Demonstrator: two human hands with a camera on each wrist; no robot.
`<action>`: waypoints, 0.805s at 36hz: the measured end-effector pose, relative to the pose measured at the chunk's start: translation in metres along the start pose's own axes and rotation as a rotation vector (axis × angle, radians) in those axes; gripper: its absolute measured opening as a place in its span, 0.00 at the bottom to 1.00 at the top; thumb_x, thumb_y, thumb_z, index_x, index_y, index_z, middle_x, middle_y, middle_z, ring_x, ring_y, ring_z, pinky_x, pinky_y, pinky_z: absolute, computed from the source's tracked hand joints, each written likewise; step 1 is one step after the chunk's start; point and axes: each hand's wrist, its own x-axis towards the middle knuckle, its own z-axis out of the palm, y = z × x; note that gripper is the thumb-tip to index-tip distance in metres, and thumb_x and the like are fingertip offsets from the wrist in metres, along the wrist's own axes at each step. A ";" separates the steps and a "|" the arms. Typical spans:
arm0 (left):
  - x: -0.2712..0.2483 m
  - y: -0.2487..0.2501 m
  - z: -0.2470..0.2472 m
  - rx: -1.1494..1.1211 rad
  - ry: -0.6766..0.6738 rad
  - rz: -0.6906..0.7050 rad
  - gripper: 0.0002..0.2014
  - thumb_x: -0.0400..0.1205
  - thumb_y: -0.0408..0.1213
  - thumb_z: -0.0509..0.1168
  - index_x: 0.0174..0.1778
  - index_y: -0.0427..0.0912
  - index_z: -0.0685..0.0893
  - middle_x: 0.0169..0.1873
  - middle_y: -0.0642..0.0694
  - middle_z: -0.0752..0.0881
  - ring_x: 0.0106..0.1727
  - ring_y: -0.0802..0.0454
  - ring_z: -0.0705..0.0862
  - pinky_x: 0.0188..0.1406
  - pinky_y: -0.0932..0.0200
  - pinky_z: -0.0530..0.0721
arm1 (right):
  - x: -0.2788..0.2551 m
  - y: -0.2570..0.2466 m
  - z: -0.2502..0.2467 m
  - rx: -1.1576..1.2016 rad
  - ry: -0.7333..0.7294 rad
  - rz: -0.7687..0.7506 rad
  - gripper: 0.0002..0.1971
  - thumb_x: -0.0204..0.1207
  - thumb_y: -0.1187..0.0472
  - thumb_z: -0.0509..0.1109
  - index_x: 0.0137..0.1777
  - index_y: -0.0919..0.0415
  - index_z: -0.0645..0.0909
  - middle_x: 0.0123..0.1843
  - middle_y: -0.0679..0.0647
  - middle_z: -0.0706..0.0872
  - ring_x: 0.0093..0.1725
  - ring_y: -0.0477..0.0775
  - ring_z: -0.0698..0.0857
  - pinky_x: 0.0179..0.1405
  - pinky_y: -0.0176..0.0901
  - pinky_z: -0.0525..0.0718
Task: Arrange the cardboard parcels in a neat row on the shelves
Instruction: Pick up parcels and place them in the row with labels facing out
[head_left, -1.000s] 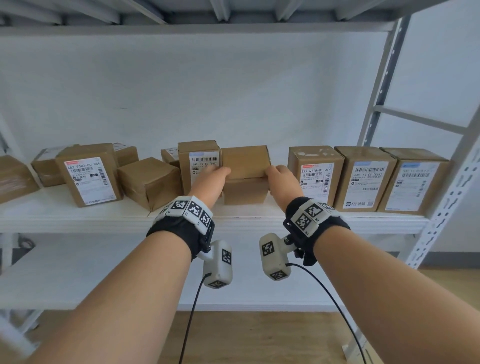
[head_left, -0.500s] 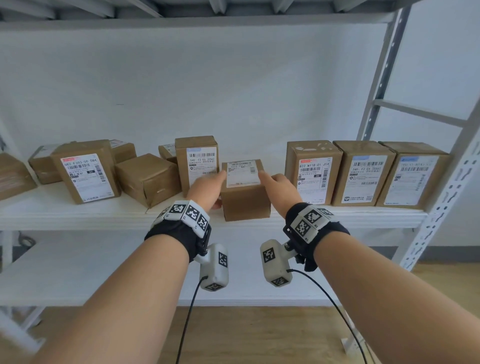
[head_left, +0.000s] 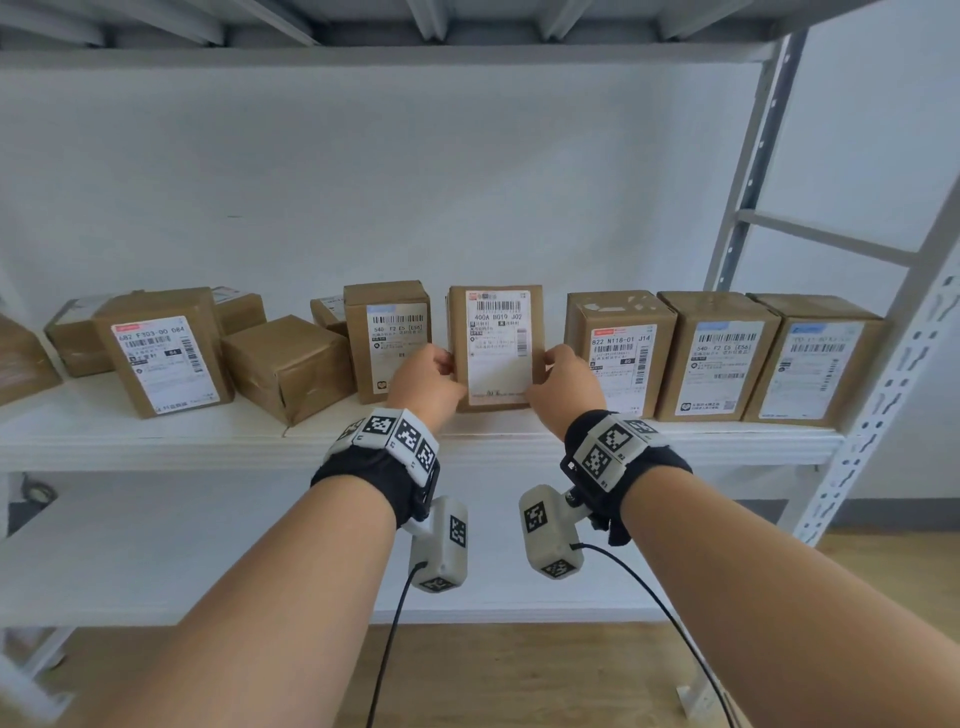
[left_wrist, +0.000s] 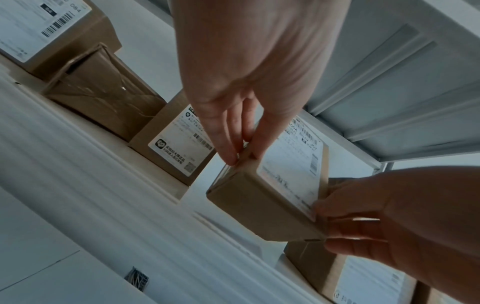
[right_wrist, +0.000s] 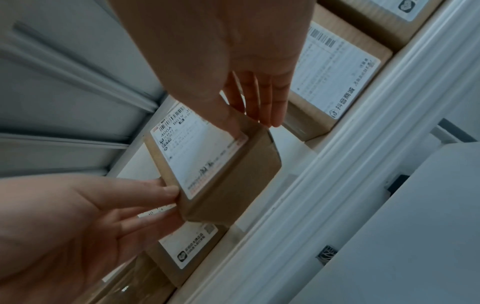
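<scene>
Head view, progress: three brown cardboard parcels with white labels (head_left: 727, 358) are lined up touching at the right end of the white shelf board (head_left: 156, 441), labels facing out; this part is judged done.
Head view, parcel in hand: a small brown cardboard parcel with a white label marked 400A (head_left: 496, 347) is held upright between the left hand (head_left: 428, 382) and the right hand (head_left: 563, 382), in the gap between the row and a tall labelled brown parcel (head_left: 387, 340).
Head view, left to do: a skewed taped brown box (head_left: 288, 366), a tilted labelled brown box (head_left: 163, 353) and smaller boxes behind them are judged still unsorted.
Left wrist view, fingers: the fingers (left_wrist: 228, 148) of the left hand are seen clamped on the held parcel's near edge, thumb on the label face; its underside is seen clear of the shelf.
Right wrist view, fingers: the right fingers (right_wrist: 275, 107) are laid nearly straight along the parcel's side, the thumb pinching at the label corner.
Right wrist view, obstacles: a labelled parcel stands close on either side, so the gap is judged tight.
</scene>
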 end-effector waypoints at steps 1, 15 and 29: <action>0.001 -0.001 0.002 0.016 -0.009 0.001 0.17 0.78 0.31 0.70 0.64 0.36 0.79 0.59 0.42 0.85 0.60 0.44 0.84 0.57 0.53 0.81 | 0.000 0.001 0.001 -0.020 -0.025 0.005 0.20 0.75 0.69 0.64 0.67 0.63 0.72 0.61 0.60 0.81 0.55 0.60 0.83 0.54 0.50 0.84; 0.022 -0.003 0.011 0.032 -0.217 -0.103 0.16 0.81 0.38 0.65 0.64 0.37 0.80 0.52 0.43 0.88 0.50 0.44 0.87 0.49 0.52 0.86 | 0.000 -0.003 -0.006 -0.084 -0.151 0.010 0.21 0.77 0.66 0.61 0.71 0.63 0.68 0.58 0.60 0.83 0.49 0.58 0.83 0.40 0.45 0.82; 0.018 -0.007 0.026 0.133 -0.212 -0.106 0.24 0.82 0.36 0.64 0.74 0.37 0.69 0.66 0.41 0.82 0.64 0.41 0.83 0.63 0.48 0.82 | -0.007 0.001 -0.011 -0.026 -0.096 -0.021 0.21 0.80 0.64 0.61 0.74 0.62 0.68 0.65 0.59 0.83 0.58 0.59 0.84 0.49 0.45 0.83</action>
